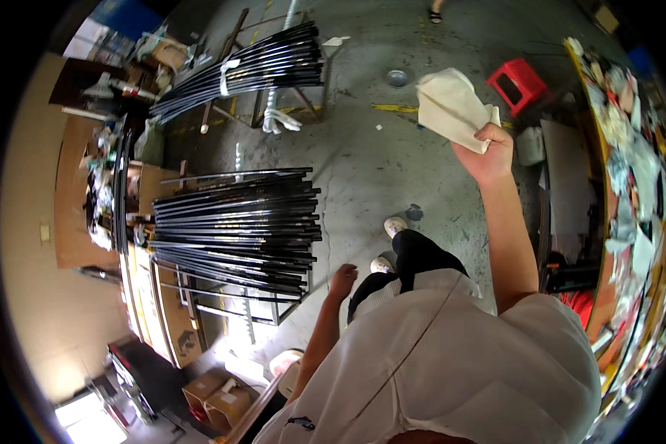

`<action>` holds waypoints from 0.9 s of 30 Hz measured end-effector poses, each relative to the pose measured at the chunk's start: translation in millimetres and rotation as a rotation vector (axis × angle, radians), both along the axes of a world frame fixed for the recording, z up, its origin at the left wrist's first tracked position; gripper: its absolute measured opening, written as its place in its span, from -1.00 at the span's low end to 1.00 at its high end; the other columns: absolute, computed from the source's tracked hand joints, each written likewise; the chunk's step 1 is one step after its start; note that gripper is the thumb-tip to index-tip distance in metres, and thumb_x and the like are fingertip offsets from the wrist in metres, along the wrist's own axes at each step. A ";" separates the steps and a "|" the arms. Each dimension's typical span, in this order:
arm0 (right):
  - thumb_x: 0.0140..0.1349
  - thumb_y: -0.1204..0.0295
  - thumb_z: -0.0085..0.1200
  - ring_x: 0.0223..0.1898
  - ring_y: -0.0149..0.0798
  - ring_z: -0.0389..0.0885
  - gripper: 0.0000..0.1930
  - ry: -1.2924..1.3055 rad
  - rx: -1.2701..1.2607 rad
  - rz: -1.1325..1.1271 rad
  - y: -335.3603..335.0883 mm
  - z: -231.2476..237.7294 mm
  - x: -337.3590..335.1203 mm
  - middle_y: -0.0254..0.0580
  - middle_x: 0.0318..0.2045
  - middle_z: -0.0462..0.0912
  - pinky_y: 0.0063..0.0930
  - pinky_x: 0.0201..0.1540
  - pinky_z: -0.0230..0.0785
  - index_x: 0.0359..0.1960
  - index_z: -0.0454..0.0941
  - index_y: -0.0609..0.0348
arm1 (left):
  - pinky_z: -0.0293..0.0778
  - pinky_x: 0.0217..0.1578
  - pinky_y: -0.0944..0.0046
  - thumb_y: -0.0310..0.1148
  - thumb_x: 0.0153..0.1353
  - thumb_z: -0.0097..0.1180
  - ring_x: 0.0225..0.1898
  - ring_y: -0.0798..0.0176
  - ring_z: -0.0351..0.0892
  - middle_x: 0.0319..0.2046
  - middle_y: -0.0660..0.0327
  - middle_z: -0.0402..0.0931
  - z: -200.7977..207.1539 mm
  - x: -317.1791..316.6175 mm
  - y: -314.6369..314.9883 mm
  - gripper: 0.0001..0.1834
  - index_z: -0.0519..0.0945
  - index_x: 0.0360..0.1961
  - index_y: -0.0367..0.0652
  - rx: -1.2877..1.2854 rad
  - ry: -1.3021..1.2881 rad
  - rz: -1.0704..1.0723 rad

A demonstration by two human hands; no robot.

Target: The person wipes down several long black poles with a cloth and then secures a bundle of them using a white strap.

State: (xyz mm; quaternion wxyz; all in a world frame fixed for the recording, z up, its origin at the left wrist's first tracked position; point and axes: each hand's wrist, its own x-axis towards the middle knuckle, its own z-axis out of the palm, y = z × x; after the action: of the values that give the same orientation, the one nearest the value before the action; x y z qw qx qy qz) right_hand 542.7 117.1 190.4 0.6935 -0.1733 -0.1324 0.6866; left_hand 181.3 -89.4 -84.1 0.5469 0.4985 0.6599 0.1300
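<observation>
My right hand (488,154) is raised ahead on the right, closed on the edge of a cream cloth (453,107). The thumb presses on the cloth's near corner, while its wide part spreads up and left over the floor. By my left side hangs my left hand (342,280), its fingers curled in and nothing visible in them. Nearest to it is a rack with a lower stack of black tubes (237,229). Farther off, an upper bundle of black tubes (244,72) rests on another stand, with a white tie (229,74) around it.
A red plastic stool (516,85) stands ahead on the right. Along the right side runs a cluttered workbench (596,122). A round metal dish (397,78) lies on the floor. Cardboard boxes (218,398) sit behind on the left. Another person's foot (436,16) shows at the far edge.
</observation>
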 end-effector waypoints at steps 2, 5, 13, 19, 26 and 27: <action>-0.33 0.53 -0.16 0.08 -0.06 0.28 -0.36 -0.037 -0.047 -0.023 -23.7 -15.1 28.5 -0.04 -0.04 0.40 -0.27 0.18 0.05 0.00 0.30 0.30 | 0.45 -0.30 0.27 -0.36 0.10 -0.01 -0.33 0.20 0.54 -0.35 0.11 0.53 -5.3 -32.3 -13.6 -0.79 0.48 -0.25 -0.23 -0.058 -0.043 0.062; -0.34 0.48 -0.13 0.08 -0.04 0.29 -0.35 0.032 0.030 -0.065 -69.2 -2.3 39.4 -0.05 -0.03 0.41 -0.23 0.19 0.05 0.01 0.31 0.25 | 0.47 -0.48 0.29 -0.41 0.12 -0.06 -0.41 0.24 0.52 -0.41 0.15 0.50 -46.1 -96.9 -56.7 -0.87 0.45 -0.36 -0.24 -0.060 -0.125 0.269; -0.48 0.47 -0.08 0.11 0.05 0.27 -0.20 0.093 0.245 -0.157 -210.3 56.4 52.2 0.01 0.04 0.34 -0.04 0.20 0.02 0.07 0.24 0.27 | 0.31 -0.70 0.42 -0.43 0.09 -0.03 -0.60 0.29 0.48 -0.54 0.14 0.47 -71.3 -142.6 -123.3 -0.90 0.43 -0.33 -0.15 -0.467 -0.226 0.290; -0.43 0.50 -0.11 -0.15 -0.02 0.46 -0.19 -0.005 0.298 -0.280 -275.3 85.7 78.0 0.00 -0.18 0.48 -0.09 -0.04 0.28 0.11 0.17 0.30 | 0.36 -0.66 0.41 -0.40 0.13 -0.04 -0.57 0.29 0.51 -0.49 0.14 0.51 -43.7 -43.9 -80.1 -0.84 0.44 -0.26 -0.20 -0.317 -0.213 0.017; -0.15 0.59 -0.07 -0.38 -0.23 0.50 -0.70 -0.357 -0.398 -0.355 -271.8 -37.5 189.5 -0.18 -0.41 0.50 -0.38 -0.28 0.38 -0.27 0.41 0.36 | 0.42 -0.52 0.40 -0.42 0.15 -0.05 -0.51 0.29 0.54 -0.43 0.11 0.53 -29.4 64.2 -37.1 -0.79 0.43 -0.19 -0.23 -0.139 -0.123 -0.104; -0.13 0.63 -0.08 -0.36 -0.24 0.49 -0.71 -0.338 -0.500 -0.387 -274.9 -46.4 208.4 -0.20 -0.38 0.50 -0.40 -0.26 0.38 -0.27 0.41 0.37 | 0.41 -0.53 0.41 -0.41 0.16 -0.06 -0.51 0.29 0.53 -0.43 0.11 0.53 -22.7 83.4 -36.3 -0.80 0.43 -0.20 -0.22 -0.139 -0.082 -0.122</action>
State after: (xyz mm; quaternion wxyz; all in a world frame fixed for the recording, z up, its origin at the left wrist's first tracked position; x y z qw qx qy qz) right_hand 751.2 -157.8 144.1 0.7153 -0.4704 -0.0380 0.5154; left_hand 264.7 -125.6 -106.8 0.6137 0.4930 0.6126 0.0708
